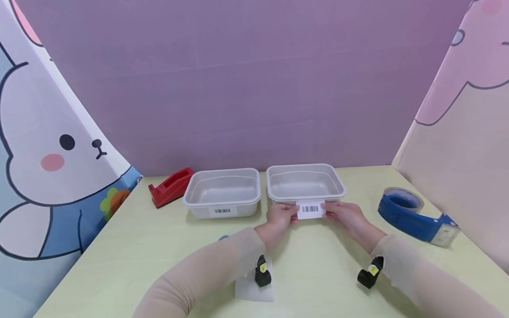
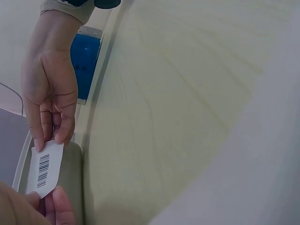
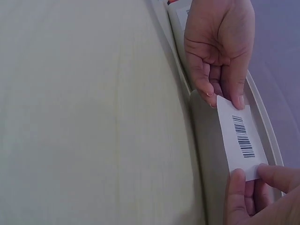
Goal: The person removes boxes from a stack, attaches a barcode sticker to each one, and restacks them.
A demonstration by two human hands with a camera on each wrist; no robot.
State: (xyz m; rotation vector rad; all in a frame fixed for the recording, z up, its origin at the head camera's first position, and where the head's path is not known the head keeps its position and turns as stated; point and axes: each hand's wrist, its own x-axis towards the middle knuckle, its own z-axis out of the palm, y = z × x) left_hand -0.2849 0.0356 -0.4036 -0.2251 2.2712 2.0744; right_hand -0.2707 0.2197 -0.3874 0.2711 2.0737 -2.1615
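Note:
A white barcode label (image 1: 310,209) is held by its two side ends in front of the right-hand white plastic container (image 1: 305,182). My left hand (image 1: 277,219) pinches the label's left end between thumb and fingers. At the other end, my right hand (image 1: 350,220) pinches it the same way. In the right wrist view the label (image 3: 241,140) bows slightly and lies close along the container's front wall; whether it touches the wall I cannot tell. The left-hand container (image 1: 222,192) bears a similar barcode label (image 1: 222,211) on its front.
A red tape dispenser (image 1: 171,187) stands beside the left container. On the right lies a blue tape gun (image 1: 415,221) with a roll of tape. A white sheet (image 1: 254,291) lies under my left forearm, with a small blue thing (image 1: 223,237) partly hidden behind the sleeve.

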